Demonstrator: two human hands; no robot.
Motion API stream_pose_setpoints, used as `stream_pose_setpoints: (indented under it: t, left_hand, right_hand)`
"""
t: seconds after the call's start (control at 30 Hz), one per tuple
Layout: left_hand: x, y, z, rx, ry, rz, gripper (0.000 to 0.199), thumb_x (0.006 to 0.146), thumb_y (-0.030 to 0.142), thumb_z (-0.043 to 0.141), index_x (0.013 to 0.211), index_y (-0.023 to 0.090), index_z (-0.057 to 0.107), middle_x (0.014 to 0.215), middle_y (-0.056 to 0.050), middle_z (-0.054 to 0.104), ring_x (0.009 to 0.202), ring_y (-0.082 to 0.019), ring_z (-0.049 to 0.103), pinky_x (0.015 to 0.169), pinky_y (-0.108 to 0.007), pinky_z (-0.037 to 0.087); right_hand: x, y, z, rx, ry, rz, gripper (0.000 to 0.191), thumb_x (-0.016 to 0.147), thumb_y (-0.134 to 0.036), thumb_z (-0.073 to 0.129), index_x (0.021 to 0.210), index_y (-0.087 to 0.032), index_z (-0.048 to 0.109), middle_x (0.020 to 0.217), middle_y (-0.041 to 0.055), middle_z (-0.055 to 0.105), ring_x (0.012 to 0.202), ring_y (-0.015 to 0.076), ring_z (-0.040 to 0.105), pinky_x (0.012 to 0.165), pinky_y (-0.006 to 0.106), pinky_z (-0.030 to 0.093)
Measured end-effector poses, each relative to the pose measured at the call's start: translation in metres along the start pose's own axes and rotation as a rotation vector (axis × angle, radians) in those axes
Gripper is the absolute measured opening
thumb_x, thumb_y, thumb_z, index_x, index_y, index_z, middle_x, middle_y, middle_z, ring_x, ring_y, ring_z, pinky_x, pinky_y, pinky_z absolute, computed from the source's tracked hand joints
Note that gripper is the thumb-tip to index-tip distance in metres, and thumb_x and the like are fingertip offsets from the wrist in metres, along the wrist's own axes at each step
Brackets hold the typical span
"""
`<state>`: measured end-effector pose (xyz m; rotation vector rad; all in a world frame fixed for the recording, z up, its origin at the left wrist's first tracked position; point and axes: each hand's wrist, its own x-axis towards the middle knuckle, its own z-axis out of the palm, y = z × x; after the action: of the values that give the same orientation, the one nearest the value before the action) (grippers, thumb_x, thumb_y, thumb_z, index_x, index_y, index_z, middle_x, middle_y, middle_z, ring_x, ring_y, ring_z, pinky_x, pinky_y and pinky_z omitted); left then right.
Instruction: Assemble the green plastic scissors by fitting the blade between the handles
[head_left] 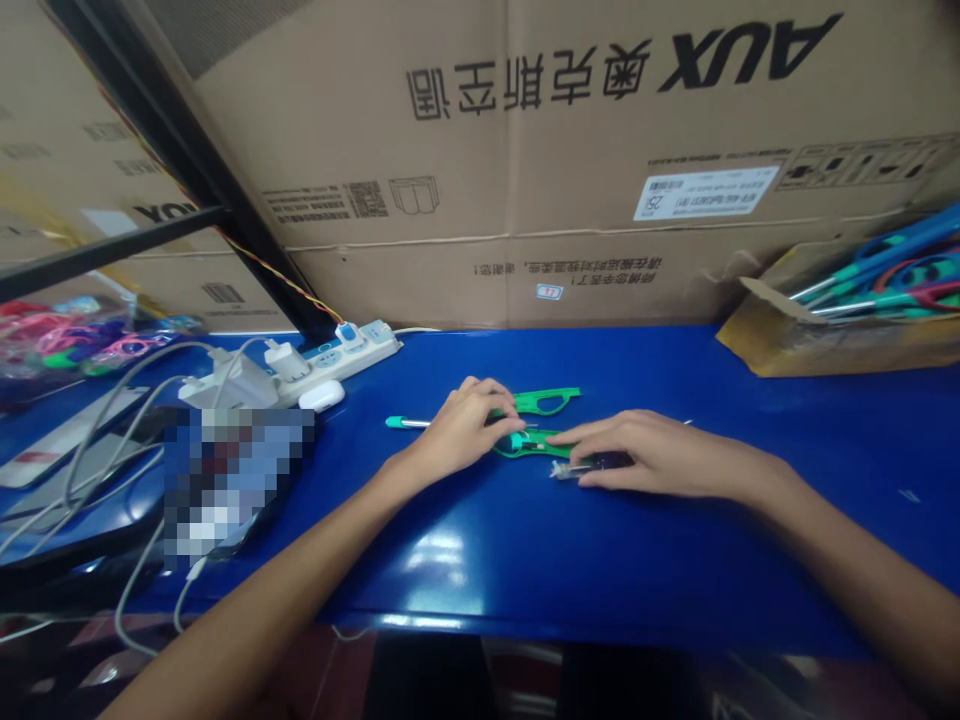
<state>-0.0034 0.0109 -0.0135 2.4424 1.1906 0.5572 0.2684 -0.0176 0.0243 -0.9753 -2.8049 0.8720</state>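
My left hand (472, 430) is closed, its thumb and fingers pinched just over a green plastic half-shell (506, 450). A thin dark piece sticks out past the fingertips; what the pinch holds is mostly hidden. From under this hand a metal rod with a teal tip (395, 422) reaches left. Behind the fingers lies a second green half-shell (551, 402) with an oval opening. My right hand (645, 455) is curled round a slim dark tool with a clear end (562, 470). Its index finger extends to the near shell, where a teal part (516, 440) shows.
A white power strip (360, 350) with chargers stands back left, beside a white earphone case (321, 396). Cables and a pixelated device (232, 480) lie at left. An open carton (780, 330) of coloured tools is at right. A large cardboard wall (480, 200) backs the blue table (450, 560).
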Motion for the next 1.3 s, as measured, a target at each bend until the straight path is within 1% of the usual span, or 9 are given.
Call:
stream_pose_setpoints:
  t: [0.13,0.23,0.33,0.4,0.47,0.63,0.73,1.0,1.3]
  left_hand:
    - [0.001,0.008,0.002,-0.101,0.053,0.059,0.018,0.099,0.034,0.060,0.091,0.021,0.068,0.106,-0.002,0.070,0.099,-0.019,0.059,0.097,-0.038,0.041]
    - [0.002,0.014,0.006,-0.191,0.075,0.071,0.016,0.100,0.032,0.057,0.094,0.020,0.065,0.096,0.000,0.071,0.090,-0.018,0.061,0.090,-0.034,0.043]
    - [0.001,0.017,0.010,-0.221,0.094,0.094,0.014,0.101,0.030,0.055,0.108,0.021,0.064,0.103,-0.001,0.071,0.095,-0.018,0.062,0.091,-0.034,0.043]
    - [-0.001,0.018,0.011,-0.192,0.087,0.127,0.020,0.103,0.030,0.051,0.118,0.023,0.063,0.111,-0.001,0.070,0.102,-0.018,0.062,0.099,-0.037,0.040]
    - [-0.003,0.019,0.011,-0.150,0.074,0.149,0.022,0.104,0.028,0.047,0.120,0.024,0.063,0.113,-0.002,0.069,0.106,-0.018,0.061,0.104,-0.039,0.036]
    - [-0.004,0.025,0.011,-0.143,0.078,0.154,0.021,0.105,0.032,0.046,0.106,0.023,0.065,0.102,0.000,0.069,0.100,-0.016,0.062,0.104,-0.038,0.034]
    - [-0.003,0.026,0.011,-0.156,0.077,0.148,0.023,0.105,0.035,0.046,0.102,0.022,0.065,0.099,0.001,0.069,0.096,-0.016,0.061,0.102,-0.036,0.035]
    - [-0.004,0.025,0.013,-0.164,0.076,0.142,0.021,0.105,0.034,0.046,0.100,0.022,0.064,0.097,0.001,0.068,0.095,-0.015,0.061,0.105,-0.037,0.034]
    - [-0.003,0.025,0.013,-0.173,0.064,0.153,0.021,0.105,0.033,0.046,0.099,0.022,0.063,0.095,0.001,0.068,0.093,-0.015,0.061,0.101,-0.036,0.036]
  right_hand:
    - [-0.005,0.004,-0.005,-0.016,0.009,0.039,0.034,0.096,-0.048,0.058,0.124,-0.033,0.071,0.140,-0.0002,0.063,0.122,0.0264,0.062,0.097,0.039,0.048]
    - [-0.006,0.007,-0.007,-0.017,0.098,0.051,0.034,0.097,-0.048,0.057,0.118,-0.027,0.073,0.122,0.0035,0.072,0.106,0.0239,0.067,0.088,0.036,0.048]
    - [-0.004,0.009,-0.007,-0.003,0.167,0.076,0.034,0.099,-0.049,0.052,0.110,-0.024,0.072,0.103,0.0023,0.075,0.084,0.0185,0.066,0.073,0.031,0.045]
    - [-0.002,0.010,-0.005,-0.003,0.167,0.090,0.033,0.100,-0.049,0.051,0.109,-0.024,0.070,0.095,0.0003,0.074,0.075,0.0157,0.063,0.067,0.029,0.042]
    - [0.001,0.010,-0.003,-0.024,0.172,0.094,0.032,0.100,-0.048,0.050,0.107,-0.024,0.070,0.089,-0.0004,0.072,0.071,0.0146,0.061,0.064,0.028,0.039]
    - [0.003,0.009,0.000,-0.062,0.257,0.080,0.033,0.101,-0.048,0.049,0.106,-0.022,0.069,0.086,0.0008,0.071,0.068,0.0139,0.059,0.064,0.028,0.037]
    - [0.003,0.010,0.001,-0.072,0.263,0.070,0.033,0.101,-0.048,0.049,0.106,-0.022,0.069,0.087,0.0008,0.071,0.069,0.0137,0.060,0.064,0.027,0.038]
    - [0.001,0.013,-0.001,-0.090,0.270,0.074,0.034,0.100,-0.049,0.049,0.104,-0.022,0.068,0.086,0.0008,0.071,0.069,0.0145,0.060,0.064,0.028,0.038]
    - [0.002,0.012,0.000,-0.096,0.257,0.062,0.032,0.100,-0.046,0.050,0.105,-0.021,0.069,0.089,0.0016,0.072,0.072,0.0151,0.062,0.065,0.028,0.039]
